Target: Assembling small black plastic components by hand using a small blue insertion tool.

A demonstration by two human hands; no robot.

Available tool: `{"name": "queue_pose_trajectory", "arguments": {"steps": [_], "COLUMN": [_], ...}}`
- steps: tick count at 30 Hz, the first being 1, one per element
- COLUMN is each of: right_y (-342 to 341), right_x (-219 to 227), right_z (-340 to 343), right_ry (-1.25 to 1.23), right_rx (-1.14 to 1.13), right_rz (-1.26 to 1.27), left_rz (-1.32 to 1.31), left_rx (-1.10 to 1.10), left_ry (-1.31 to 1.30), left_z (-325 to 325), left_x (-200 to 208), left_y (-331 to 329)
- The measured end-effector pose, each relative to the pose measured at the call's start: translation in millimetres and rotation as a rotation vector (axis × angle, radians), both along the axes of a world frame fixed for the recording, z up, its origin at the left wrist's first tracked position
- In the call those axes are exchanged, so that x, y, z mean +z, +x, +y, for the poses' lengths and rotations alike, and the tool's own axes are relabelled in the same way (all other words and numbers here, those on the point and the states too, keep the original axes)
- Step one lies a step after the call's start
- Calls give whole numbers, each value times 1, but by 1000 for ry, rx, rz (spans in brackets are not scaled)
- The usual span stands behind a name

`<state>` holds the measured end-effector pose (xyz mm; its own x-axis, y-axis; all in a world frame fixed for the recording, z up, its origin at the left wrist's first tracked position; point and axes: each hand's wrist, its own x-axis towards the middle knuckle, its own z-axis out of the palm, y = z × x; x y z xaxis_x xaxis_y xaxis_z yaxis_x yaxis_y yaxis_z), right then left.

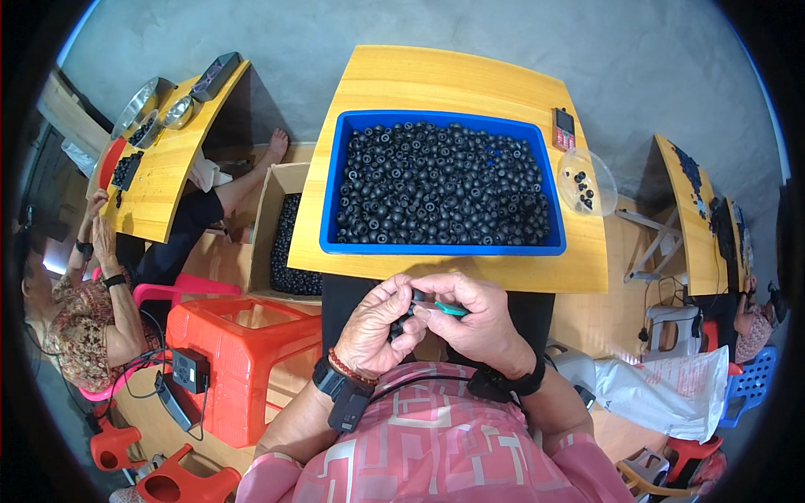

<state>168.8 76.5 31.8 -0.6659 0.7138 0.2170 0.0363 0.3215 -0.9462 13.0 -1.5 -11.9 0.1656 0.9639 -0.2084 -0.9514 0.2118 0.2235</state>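
Note:
Above my lap, just in front of the near table edge, my left hand (pixel 369 331) is closed round small black round parts (pixel 418 295). One sits pinched between thumb and forefinger, and more dark pieces show lower, by the curled fingers. My right hand (pixel 482 323) grips a small tool with a green handle (pixel 453 308). Its working end meets the pinched part and is hidden by the fingers. Beyond both hands, a blue tray (pixel 444 249) full of black hollow balls (pixel 440 184) rests on the yellow wooden table (pixel 444 80).
Right of the tray are a clear plastic bowl (pixel 605 180) with several black balls and a red phone (pixel 563 130). A cardboard box (pixel 262 243) of black parts stands left, near a red stool (pixel 226 335). A co-worker (pixel 92 327) sits at another table (pixel 180 155).

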Motion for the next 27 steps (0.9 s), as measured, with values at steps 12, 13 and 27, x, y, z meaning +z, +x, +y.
{"name": "queue_pose_trajectory", "arguments": {"steps": [12,13,27], "right_y": [1,4,2], "right_x": [2,-2,7], "right_z": [-1,2,10], "right_ry": [-159,-132,-97], "right_rx": [-86,-79,-60], "right_rz": [45,38,-167], "left_rz": [133,133,241], "left_rx": [41,42,15], "left_ry": [-55,-51,-106], "left_z": [0,1,-3], "left_x": [9,10,4], "left_y": [1,1,-4]}}
